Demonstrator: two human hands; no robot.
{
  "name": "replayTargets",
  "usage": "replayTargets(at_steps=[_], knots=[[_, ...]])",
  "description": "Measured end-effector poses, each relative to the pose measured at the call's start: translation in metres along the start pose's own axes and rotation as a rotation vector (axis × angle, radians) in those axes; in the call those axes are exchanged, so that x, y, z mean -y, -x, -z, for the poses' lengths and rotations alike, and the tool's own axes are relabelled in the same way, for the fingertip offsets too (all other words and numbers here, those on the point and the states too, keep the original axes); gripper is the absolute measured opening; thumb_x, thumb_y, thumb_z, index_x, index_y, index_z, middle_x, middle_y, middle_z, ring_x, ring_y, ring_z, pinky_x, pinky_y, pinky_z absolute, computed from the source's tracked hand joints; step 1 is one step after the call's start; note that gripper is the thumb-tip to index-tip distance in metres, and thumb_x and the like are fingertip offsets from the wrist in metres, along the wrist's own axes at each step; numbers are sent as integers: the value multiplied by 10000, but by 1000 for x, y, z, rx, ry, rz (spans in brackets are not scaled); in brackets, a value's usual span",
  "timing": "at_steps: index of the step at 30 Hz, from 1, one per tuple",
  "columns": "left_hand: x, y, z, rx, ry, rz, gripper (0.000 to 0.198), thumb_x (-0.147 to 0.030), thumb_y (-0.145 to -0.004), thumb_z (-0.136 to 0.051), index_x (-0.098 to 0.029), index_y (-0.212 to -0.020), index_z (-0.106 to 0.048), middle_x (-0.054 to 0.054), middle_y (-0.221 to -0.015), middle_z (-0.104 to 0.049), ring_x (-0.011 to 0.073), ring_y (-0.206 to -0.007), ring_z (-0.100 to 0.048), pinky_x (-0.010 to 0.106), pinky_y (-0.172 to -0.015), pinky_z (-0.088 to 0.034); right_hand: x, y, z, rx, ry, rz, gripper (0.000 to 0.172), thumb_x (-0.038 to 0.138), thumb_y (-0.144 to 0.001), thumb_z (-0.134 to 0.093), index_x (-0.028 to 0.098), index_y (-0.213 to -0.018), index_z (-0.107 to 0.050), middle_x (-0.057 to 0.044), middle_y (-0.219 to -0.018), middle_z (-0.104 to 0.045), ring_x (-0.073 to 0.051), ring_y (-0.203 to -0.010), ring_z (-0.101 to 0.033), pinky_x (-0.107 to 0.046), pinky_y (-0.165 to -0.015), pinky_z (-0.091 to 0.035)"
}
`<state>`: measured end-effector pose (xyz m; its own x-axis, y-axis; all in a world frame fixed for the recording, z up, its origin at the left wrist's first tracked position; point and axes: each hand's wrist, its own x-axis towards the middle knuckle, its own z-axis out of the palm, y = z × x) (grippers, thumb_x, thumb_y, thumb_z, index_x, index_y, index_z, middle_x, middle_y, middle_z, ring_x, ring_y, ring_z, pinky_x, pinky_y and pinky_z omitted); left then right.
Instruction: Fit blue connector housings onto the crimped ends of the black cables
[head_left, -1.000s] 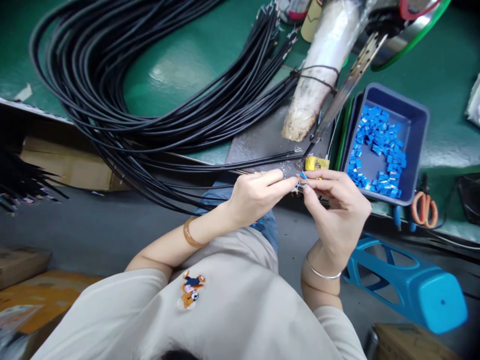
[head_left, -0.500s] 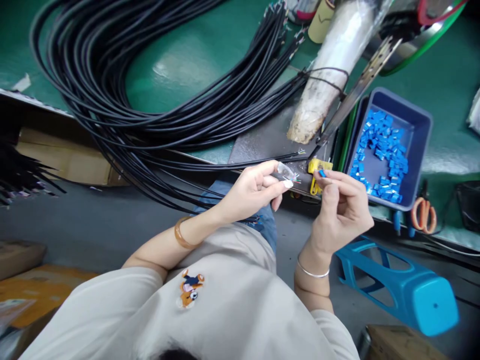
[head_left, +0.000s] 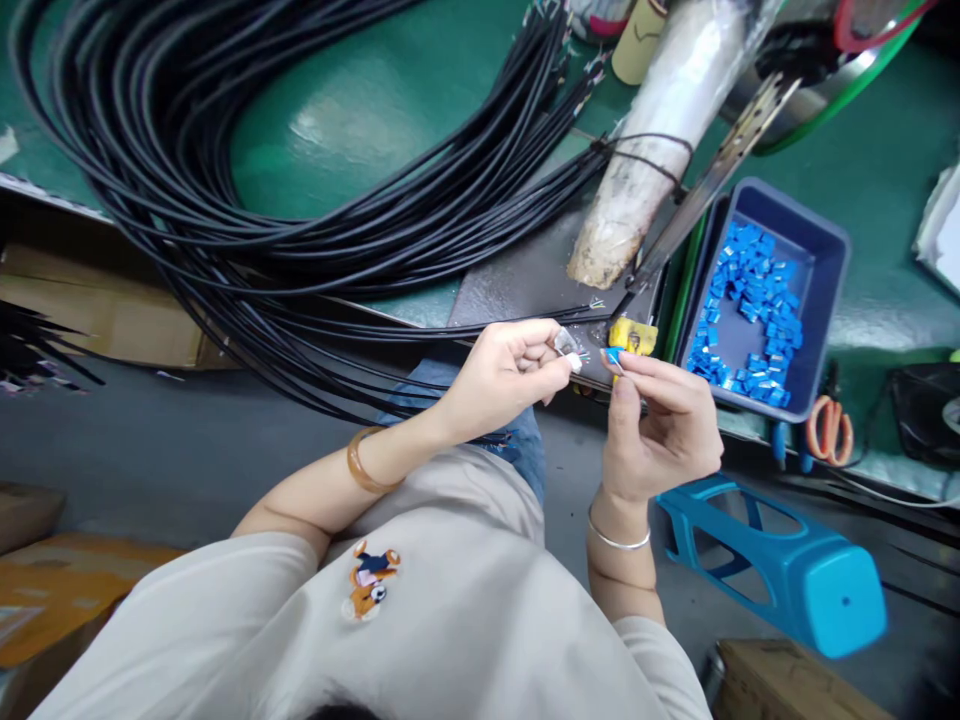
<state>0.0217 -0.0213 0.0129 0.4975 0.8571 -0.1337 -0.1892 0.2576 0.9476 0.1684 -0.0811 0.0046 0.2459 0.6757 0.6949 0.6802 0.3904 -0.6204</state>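
My left hand [head_left: 504, 372] is closed in a pinch on the stripped end of a black cable [head_left: 420, 352], whose thin coloured wires stick out past my fingertips. My right hand [head_left: 658, 418] pinches a small blue connector piece [head_left: 612, 355] between thumb and forefinger, just right of the wire ends and a little apart from them. Both hands hover at the front edge of the green bench [head_left: 360, 120]. A large looped bundle of black cables [head_left: 225, 190] lies on the bench to the left. A blue bin [head_left: 829, 265] holding several blue connectors [head_left: 750, 310] stands right of my hands.
A yellow tool [head_left: 631, 337] sits on a grey metal plate [head_left: 517, 285] just beyond my hands. A wrapped white roll [head_left: 660, 140] leans above it. Orange-handled scissors [head_left: 827, 430] lie at the right. A blue plastic stool [head_left: 780, 560] stands on the floor, with cardboard boxes [head_left: 97, 310] at left.
My hands were together at the cable end, then parted. Now my right hand brings the blue piece back close to the wires held in my left hand.
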Motion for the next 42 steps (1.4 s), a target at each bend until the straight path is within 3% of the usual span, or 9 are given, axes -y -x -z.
replayTargets(at_steps=[4,12,19,30,42], knots=[[-1,-2,-2,11,-7,17,257,-241,-787,-723,-149,-663,-518,-46,-491,-519,32,-440,-411,155,-442,-307,1,0,0,18,-2,16,161,109,-827,-714,241,-916,-693,-10,-943,-765,-180,-852,-744,-341,-751,-627],[1,-4,-1,52,-23,-43,199,-220,-897,-559,-153,-718,-507,-54,-486,-501,31,-444,-410,155,-458,-321,-5,3,-2,10,-13,75,167,93,-813,-721,230,-900,-680,-9,-937,-767,-165,-838,-744,-315,-740,-617],[-1,-7,1,69,16,-54,216,-209,-915,-551,-135,-712,-546,-51,-492,-503,20,-434,-375,157,-434,-280,-13,2,-2,44,-73,-52,112,130,-874,-659,219,-941,-639,-39,-981,-762,-197,-927,-753,-372,-813,-632],[-2,-16,-1,39,-30,-56,195,-193,-892,-550,-144,-704,-545,-46,-480,-498,31,-431,-398,160,-439,-285,-21,-2,-3,76,216,250,182,97,-813,-686,237,-884,-594,-28,-1007,-790,-183,-873,-767,-324,-761,-630],[-9,-18,-2,43,-32,-40,281,-158,-906,-522,-173,-640,-437,-57,-468,-470,18,-405,-335,170,-420,-250,-27,-6,-1,97,257,322,182,97,-815,-687,240,-875,-593,-10,-1041,-789,-173,-881,-772,-292,-763,-626]])
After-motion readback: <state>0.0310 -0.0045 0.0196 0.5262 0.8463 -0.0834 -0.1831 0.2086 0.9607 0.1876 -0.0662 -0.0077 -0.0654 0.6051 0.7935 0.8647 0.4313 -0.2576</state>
